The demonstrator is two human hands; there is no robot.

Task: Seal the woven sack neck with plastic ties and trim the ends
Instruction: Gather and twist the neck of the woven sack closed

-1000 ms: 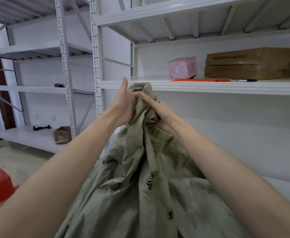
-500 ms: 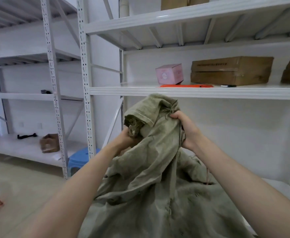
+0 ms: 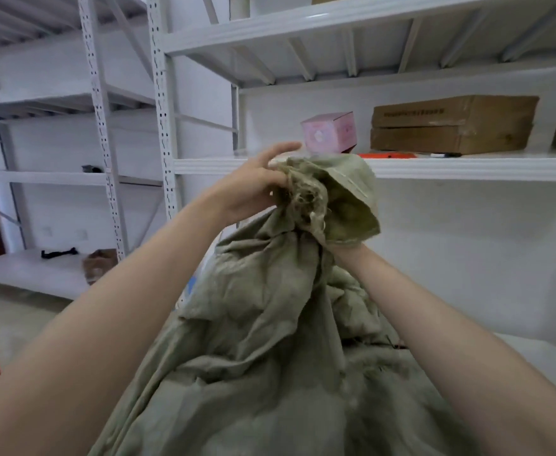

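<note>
Item: woven sack (image 3: 270, 324), olive-grey, frayed. Loc: centre foreground, in front of white shelving (image 3: 467, 167), neck bunched & held up at shelf level.
L hand (image 3: 253, 189): fingers curled on frayed neck, index straight & lifted.
R hand (image 3: 344, 251): hidden under folded-over sack mouth, only wrist shows; grip can't tell.
On shelf: pink box (image 3: 329, 131), brown cartons (image 3: 451, 125).

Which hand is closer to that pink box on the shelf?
Left. The left hand is up just left of the pink box; the right hand sits lower, mostly hidden under the sack top.
</note>
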